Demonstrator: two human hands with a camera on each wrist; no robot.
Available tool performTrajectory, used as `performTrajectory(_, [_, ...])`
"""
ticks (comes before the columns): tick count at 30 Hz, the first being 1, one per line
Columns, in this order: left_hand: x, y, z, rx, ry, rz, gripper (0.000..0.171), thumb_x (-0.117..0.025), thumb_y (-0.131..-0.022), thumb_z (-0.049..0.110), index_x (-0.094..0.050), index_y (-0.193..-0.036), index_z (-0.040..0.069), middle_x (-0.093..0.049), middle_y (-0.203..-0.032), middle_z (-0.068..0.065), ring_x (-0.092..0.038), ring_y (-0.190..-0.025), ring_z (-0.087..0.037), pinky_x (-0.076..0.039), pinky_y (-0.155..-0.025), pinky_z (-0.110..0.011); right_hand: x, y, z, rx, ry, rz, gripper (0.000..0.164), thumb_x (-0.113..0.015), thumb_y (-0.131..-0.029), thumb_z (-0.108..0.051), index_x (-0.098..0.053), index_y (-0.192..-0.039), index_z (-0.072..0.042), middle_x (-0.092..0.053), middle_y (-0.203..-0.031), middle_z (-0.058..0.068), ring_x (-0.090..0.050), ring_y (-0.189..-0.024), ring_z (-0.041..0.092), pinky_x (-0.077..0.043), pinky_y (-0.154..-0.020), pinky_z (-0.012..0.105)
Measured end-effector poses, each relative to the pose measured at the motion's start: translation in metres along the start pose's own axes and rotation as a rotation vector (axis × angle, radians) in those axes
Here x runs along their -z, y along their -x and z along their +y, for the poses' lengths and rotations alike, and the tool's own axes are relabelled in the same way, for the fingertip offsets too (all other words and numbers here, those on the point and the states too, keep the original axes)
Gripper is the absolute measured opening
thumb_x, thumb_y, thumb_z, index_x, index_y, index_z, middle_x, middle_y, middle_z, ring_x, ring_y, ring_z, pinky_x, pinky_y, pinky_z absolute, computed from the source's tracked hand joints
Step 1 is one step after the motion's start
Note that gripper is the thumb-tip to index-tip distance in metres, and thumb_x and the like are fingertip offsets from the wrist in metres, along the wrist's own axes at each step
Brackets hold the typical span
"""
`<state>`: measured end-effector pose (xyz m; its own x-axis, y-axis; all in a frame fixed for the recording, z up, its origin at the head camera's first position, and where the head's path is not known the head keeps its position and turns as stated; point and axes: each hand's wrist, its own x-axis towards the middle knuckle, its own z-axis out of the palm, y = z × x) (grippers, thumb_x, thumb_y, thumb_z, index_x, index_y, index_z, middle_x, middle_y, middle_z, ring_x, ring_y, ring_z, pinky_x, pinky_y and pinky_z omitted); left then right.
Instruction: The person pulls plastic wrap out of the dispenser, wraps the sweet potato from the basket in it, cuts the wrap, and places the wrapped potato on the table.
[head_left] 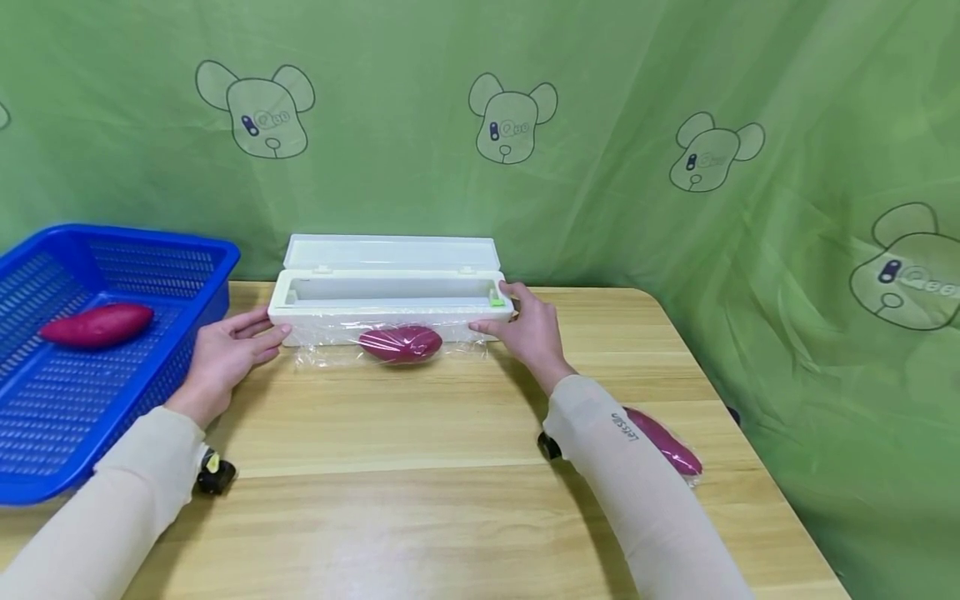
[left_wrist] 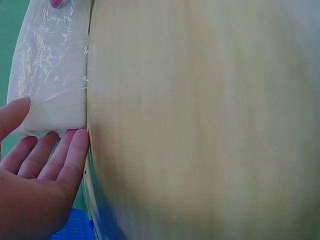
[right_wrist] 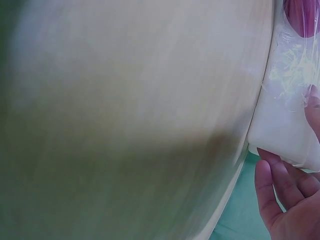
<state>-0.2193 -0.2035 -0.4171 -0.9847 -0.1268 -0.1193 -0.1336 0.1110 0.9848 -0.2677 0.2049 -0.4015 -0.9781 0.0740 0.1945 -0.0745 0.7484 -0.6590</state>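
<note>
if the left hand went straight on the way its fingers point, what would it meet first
The left end of the white box. The left hand has its fingertips right at that end, apparently touching, though the exact contact is hard to judge.

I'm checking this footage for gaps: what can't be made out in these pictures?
Head view: part of the wrapped sweet potato on the right, hidden by the right sleeve.
Head view: left end of the blue plastic basket, cut off at left.
Left wrist view: most of the sweet potato by the cling film dispenser, cut off at top.
Right wrist view: grain of the table, blurred.
</note>
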Motion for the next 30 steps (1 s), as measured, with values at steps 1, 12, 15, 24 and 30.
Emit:
performTrajectory(1, [0.0, 0.0, 0.0, -0.002, -0.002, -0.001, 0.072, -0.075, -0.102, 0.015, -0.039, -0.163, 0.001, -0.044, -0.163, -0.029, -0.067, -0.085, 0.017, -0.062, -0.085, -0.016, 0.0, 0.0, 0.0, -0.001, -0.001, 0.0, 0.09, -0.096, -0.079, -0.044, -0.056, -0.155, -0.015, -0.076, -0.128, 0.017, -0.064, -0.091, 0.025, -0.053, -0.071, 0.031])
performTrajectory(12, [-0.015, 0.014, 0.015, -0.18, -0.274, 0.207, 0.057, -0.069, -0.099, 0.012, -0.056, -0.153, 0.001, -0.063, -0.151, -0.023, -0.068, -0.118, -0.016, -0.05, -0.091, -0.011, 0.0, 0.001, 0.0, -0.015, -0.014, -0.003, 0.09, -0.096, -0.079, -0.043, -0.056, -0.155, -0.016, -0.075, -0.131, 0.017, -0.063, -0.092, 0.026, -0.052, -0.072, 0.031])
performTrajectory(15, [-0.023, 0.018, 0.024, -0.294, -0.309, 0.327, 0.051, -0.069, -0.094, 0.006, -0.063, -0.144, 0.0, -0.065, -0.141, -0.021, -0.063, -0.126, -0.031, -0.049, -0.097, -0.023, 0.0, 0.001, -0.001, -0.014, -0.024, -0.001, 0.09, -0.097, -0.079, -0.043, -0.057, -0.155, -0.016, -0.075, -0.13, 0.017, -0.061, -0.091, 0.025, -0.051, -0.072, 0.03])
performTrajectory(24, [-0.074, 0.018, 0.061, -0.572, -0.34, 0.197, 0.025, -0.072, -0.096, 0.002, -0.072, -0.12, -0.004, -0.066, -0.122, -0.02, -0.06, -0.114, -0.034, -0.048, -0.1, -0.041, 0.002, -0.002, 0.004, -0.001, -0.096, 0.025, 0.089, -0.101, -0.074, -0.033, -0.06, -0.151, -0.016, -0.077, -0.127, 0.018, -0.073, -0.097, 0.027, -0.052, -0.066, 0.027])
performTrajectory(30, [-0.127, 0.008, 0.082, -0.576, -0.457, -0.117, 0.023, -0.076, -0.1, 0.014, -0.076, -0.119, 0.001, -0.075, -0.122, -0.018, -0.067, -0.117, -0.036, -0.053, -0.106, -0.052, 0.0, -0.001, 0.002, 0.007, -0.093, 0.024, 0.086, -0.101, -0.074, -0.033, -0.062, -0.148, -0.015, -0.077, -0.129, 0.016, -0.065, -0.092, 0.023, -0.052, -0.07, 0.03])
